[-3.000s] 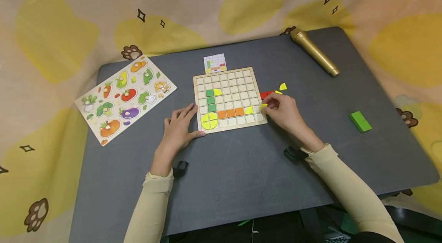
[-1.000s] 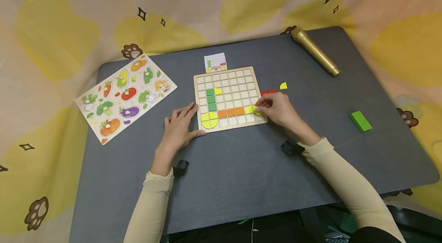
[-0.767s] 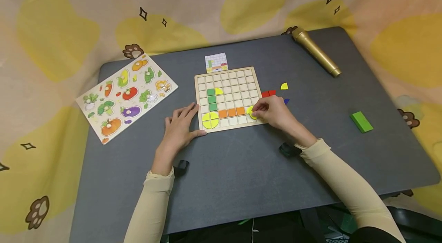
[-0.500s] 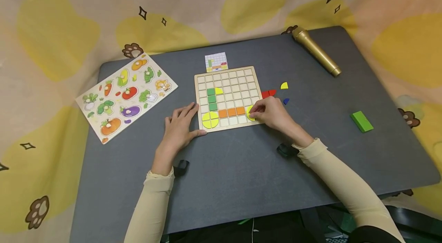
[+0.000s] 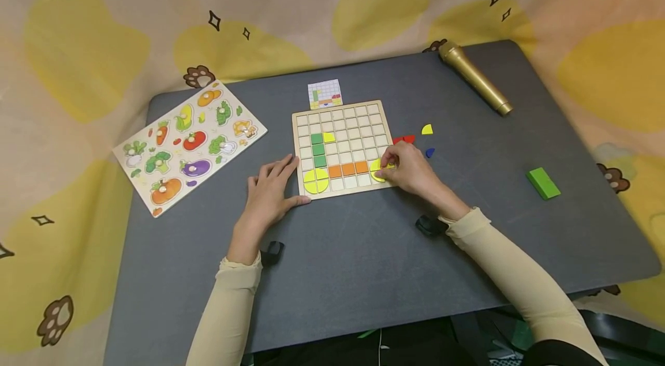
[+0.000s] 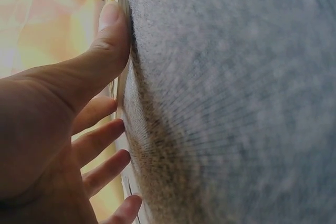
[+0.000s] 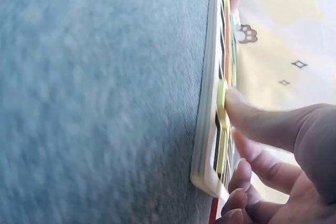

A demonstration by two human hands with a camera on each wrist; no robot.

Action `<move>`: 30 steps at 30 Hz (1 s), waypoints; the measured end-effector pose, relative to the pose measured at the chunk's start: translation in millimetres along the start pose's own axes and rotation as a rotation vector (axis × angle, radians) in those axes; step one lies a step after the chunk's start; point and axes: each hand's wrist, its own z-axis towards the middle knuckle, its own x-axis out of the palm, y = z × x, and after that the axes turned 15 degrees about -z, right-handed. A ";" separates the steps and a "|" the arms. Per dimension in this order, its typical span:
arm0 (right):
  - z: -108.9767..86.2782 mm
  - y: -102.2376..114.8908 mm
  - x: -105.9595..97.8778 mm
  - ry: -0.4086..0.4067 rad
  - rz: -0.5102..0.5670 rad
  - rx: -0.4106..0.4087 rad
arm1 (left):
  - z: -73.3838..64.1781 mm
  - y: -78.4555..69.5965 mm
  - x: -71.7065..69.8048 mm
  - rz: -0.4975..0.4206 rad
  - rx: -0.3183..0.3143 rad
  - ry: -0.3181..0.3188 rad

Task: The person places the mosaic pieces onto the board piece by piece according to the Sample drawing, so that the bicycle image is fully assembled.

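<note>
A wooden grid board (image 5: 358, 144) lies on the table with green, orange and yellow flat pieces in it. My left hand (image 5: 267, 193) rests against its left edge, fingers spread, thumb (image 6: 113, 35) at the near corner. Over the board's lower right my right hand (image 5: 413, 170) touches yellow rounded pieces (image 5: 376, 165). In the right wrist view the thumb (image 7: 241, 106) presses on a yellow piece (image 7: 221, 98) lying in the board, its fingers loosely bent beyond. The hand partly hides these pieces. A picture card (image 5: 324, 93) lies behind the board.
Red pieces (image 5: 404, 139), a yellow quarter-circle (image 5: 427, 129) and a blue piece (image 5: 430, 152) lie right of the board. Farther right are a green block (image 5: 543, 183) and a gold microphone (image 5: 475, 78). A vegetable puzzle (image 5: 189, 149) lies at left.
My right hand has carried a yellow piece leftward from the board's right edge to beside another yellow one, and its thumb and finger have spread. The blue piece has come into sight. My left hand stays put.
</note>
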 end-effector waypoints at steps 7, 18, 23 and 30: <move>5.0 -20.6 -15.5 -0.037 0.000 0.066 | 0.0 0.7 0.3 0.003 0.008 0.003; 14.4 -68.1 -38.0 -0.137 0.016 0.137 | 1.1 0.9 -0.4 0.004 0.011 0.003; 18.6 -77.5 -39.9 -0.159 0.010 0.149 | 1.0 0.0 -0.7 0.002 0.009 0.002; 20.1 -78.4 -39.6 -0.178 0.004 0.172 | 1.0 0.4 -0.2 -0.002 0.004 0.004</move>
